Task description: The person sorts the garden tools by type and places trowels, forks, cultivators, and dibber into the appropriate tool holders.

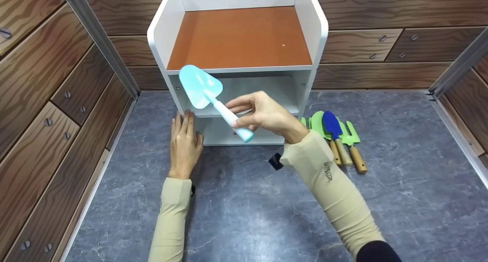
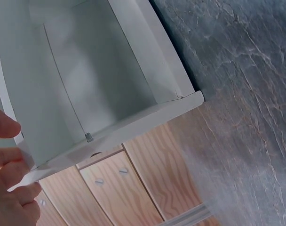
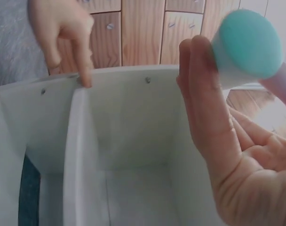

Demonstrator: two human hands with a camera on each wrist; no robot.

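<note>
A light turquoise hand trowel (image 1: pixel 200 86) with a white handle is pinched by my right hand (image 1: pixel 267 115), its blade pointing up and to the left. It is held in front of the white shelf unit (image 1: pixel 160 40), about level with the middle compartment (image 1: pixel 263 90). In the right wrist view the turquoise handle end (image 3: pixel 249 42) faces the camera. My left hand (image 1: pixel 185 143) rests with extended fingers on the front left edge of the unit, by the lower shelf board. The left wrist view shows those fingers (image 2: pixel 11 165) touching the white edge.
Right of the unit, a blue trowel (image 1: pixel 331 123) lies on green garden tools with wooden handles, among them a green hand fork (image 1: pixel 350 134). An orange-brown top shelf (image 1: pixel 244 37) has raised white sides. Wood-patterned panels (image 1: pixel 381 10) border the grey marbled floor (image 1: pixel 244 208).
</note>
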